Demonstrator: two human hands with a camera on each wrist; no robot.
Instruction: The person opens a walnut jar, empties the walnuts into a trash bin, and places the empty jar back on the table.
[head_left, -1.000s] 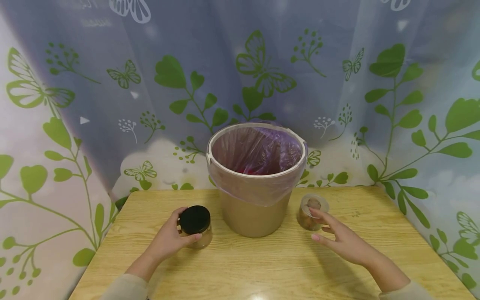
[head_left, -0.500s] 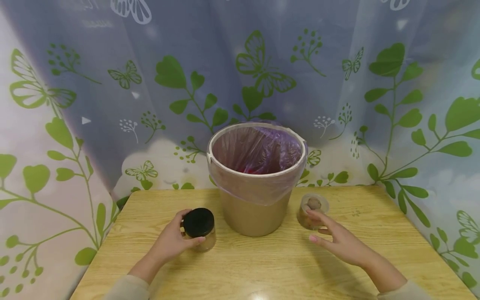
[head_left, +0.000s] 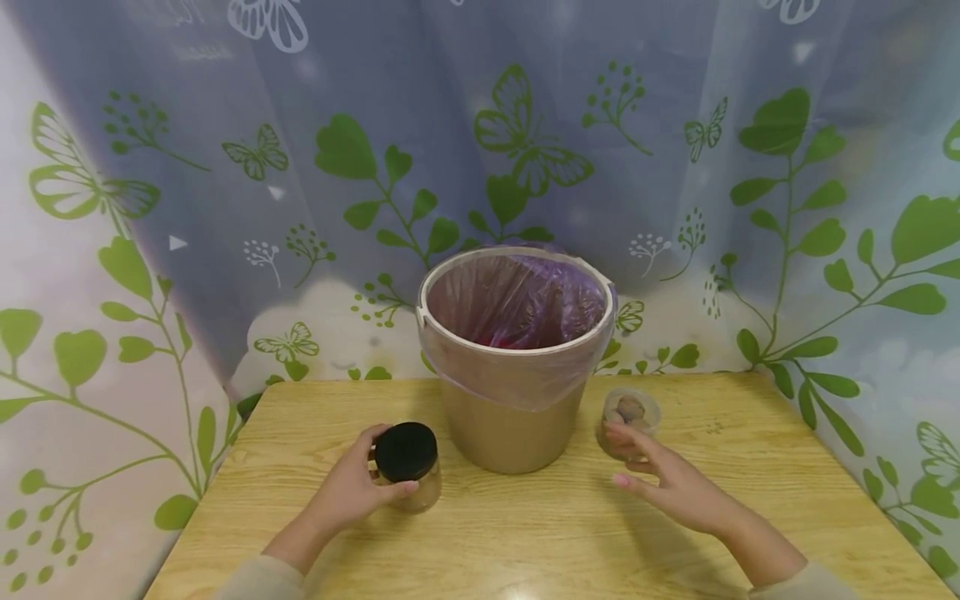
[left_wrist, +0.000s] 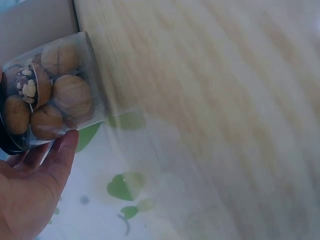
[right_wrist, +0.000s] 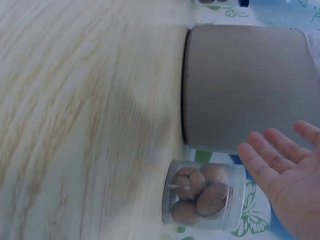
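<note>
The left hand (head_left: 352, 487), probably for steadiness, grips a clear round black-lidded jar (head_left: 408, 462) towards the table's (head_left: 510, 533) left edge; the right hand (head_left: 671, 487), fingers apart, hovers beside a clear round lidless jar (right_wrist: 238, 195) near the back edge.

A brown bucket (head_left: 510, 442) with a pale rim (head_left: 517, 351) stands upright at the far middle of the table (head_left: 480, 542), which has a light wood grain and a bright glint at its near edge. A thin purple plastic bag (head_left: 536, 292) lines the bucket and folds down over its outside; something red (head_left: 510, 342) shows inside. Beyond the table and along its left and right sides hangs a blue and white cloth (head_left: 420, 50) printed with green leaves (head_left: 345, 148) and butterflies (head_left: 257, 152).
</note>
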